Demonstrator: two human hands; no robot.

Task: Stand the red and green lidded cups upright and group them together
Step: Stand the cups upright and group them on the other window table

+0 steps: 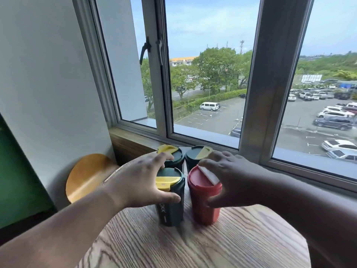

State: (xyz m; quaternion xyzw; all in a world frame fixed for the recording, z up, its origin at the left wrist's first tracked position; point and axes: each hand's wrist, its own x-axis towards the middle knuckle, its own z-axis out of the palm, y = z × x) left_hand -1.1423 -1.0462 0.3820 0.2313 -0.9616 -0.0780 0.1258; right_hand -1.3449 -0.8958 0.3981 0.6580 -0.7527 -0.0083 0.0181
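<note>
Four lidded cups stood upright in a tight two-by-two cluster on the wood-grain counter (212, 244), near the window sill (135, 141). Near left: green cup (171, 209) with yellow lid flap. Near right: red cup (205, 207) with white flap. Far row: two more green cups, far-left cup (176, 158) and far-right cup (194, 156), both partly hidden behind the hands. Left hand (139, 182) wrapped the near green cup just under its lid, thumb in front, fingers (164, 157) behind; grip closed on it. Right hand (231, 178) curled around the red cup's top, thumb on the side wall; contact on the far side was hidden, but the grip read as closed on the cup. A narrow gap showed between the two near cups. Judgement: grouping nearly complete. Risks: both holds sat high, so a sideways push could tip a cup rather than slide it; the fingers behind the near cups were close to the far pair and could nudge one over on release; catching a flap could pop a lid.
</note>
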